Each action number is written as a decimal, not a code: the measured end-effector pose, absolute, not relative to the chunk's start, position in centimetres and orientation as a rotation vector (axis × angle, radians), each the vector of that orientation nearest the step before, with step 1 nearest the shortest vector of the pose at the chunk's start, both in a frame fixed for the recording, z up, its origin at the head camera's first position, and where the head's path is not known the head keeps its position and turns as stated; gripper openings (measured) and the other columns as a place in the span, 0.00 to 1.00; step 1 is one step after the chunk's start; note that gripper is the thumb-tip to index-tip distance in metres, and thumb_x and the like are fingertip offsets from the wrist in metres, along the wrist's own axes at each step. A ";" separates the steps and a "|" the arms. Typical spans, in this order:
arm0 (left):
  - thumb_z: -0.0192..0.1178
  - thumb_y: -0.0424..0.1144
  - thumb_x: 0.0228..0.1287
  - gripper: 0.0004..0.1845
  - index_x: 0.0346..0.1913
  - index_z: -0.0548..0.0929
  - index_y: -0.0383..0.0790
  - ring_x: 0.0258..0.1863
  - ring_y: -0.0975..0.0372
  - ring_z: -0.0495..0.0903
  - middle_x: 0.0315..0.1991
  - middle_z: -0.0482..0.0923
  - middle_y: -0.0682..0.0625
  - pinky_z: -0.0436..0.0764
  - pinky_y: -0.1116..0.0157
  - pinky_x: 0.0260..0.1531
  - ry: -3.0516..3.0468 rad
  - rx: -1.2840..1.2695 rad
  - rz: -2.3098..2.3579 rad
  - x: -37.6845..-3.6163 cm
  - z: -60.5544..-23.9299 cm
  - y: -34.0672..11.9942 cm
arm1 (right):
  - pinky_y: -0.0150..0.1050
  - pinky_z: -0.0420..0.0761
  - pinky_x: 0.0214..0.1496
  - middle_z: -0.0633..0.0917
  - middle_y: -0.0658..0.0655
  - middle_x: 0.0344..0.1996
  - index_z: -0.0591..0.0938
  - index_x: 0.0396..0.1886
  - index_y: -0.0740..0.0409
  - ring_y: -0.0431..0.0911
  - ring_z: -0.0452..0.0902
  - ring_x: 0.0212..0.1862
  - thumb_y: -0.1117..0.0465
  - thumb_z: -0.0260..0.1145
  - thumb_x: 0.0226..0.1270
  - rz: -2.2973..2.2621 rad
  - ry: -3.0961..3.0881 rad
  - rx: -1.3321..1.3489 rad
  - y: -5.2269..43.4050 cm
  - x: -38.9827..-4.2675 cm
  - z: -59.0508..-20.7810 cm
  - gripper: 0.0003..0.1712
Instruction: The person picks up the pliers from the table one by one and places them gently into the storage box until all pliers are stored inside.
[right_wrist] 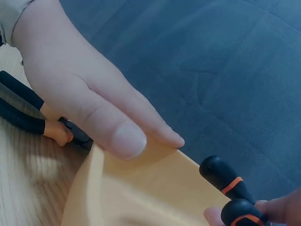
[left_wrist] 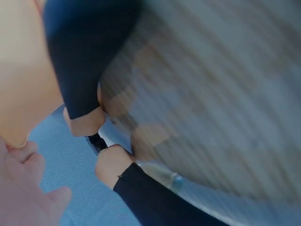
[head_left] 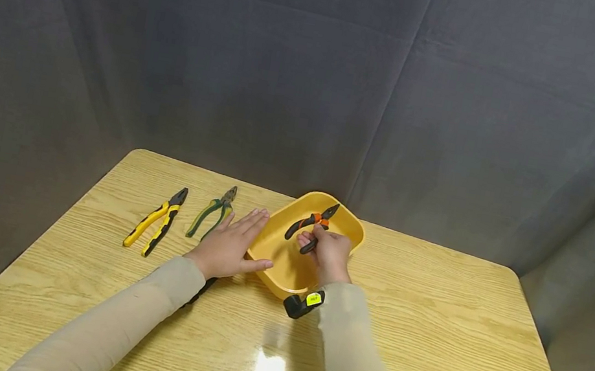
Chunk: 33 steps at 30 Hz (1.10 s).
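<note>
Head view: orange-and-black pliers (head_left: 310, 225) are pinched in the right hand (head_left: 330, 255), fingers curled round the handles, held above the inside of a yellow tray (head_left: 352, 226) with the nose pointing away, up and right. The left hand (head_left: 228, 246) is laid flat, fingers spread, against the tray's left wall, thumb along the near corner. Green pliers (head_left: 212, 213) lie on the table (head_left: 454, 343) just beyond the left fingertips; yellow-and-black pliers (head_left: 155, 222) lie further left, apart from them. A black handle is partly seen under the left forearm. A wrist camera (head_left: 303, 303) is strapped at the right cuff.

Left wrist view: heavily blurred. Black-and-orange handles (left_wrist: 89, 94) and wood grain are made out; the hand's state cannot be told here.

Right wrist view: the left hand's thumb (right_wrist: 123, 136) is pressed on the tray rim (right_wrist: 96, 162), fingers straight. The black-and-orange handles (right_wrist: 225, 181) are seen at lower right, pinched by a fingertip (right_wrist: 277, 209). Another pair with black grips and orange collar (right_wrist: 33, 120) lies on the table under the left hand.
</note>
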<state>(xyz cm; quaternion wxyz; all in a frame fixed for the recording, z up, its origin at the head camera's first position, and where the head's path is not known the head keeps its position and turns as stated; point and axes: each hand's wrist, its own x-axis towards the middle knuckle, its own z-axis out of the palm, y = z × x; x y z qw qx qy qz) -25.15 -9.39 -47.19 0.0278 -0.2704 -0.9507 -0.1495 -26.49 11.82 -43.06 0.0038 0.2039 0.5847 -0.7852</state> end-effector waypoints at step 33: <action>0.50 0.73 0.68 0.54 0.81 0.48 0.37 0.81 0.55 0.44 0.82 0.45 0.46 0.47 0.44 0.77 -2.941 -0.825 -0.456 -25.5 -47.7 -9.3 | 0.37 0.88 0.39 0.85 0.62 0.27 0.75 0.55 0.78 0.43 0.87 0.26 0.65 0.58 0.79 -2.393 1.788 0.766 10.4 -26.8 -43.9 0.18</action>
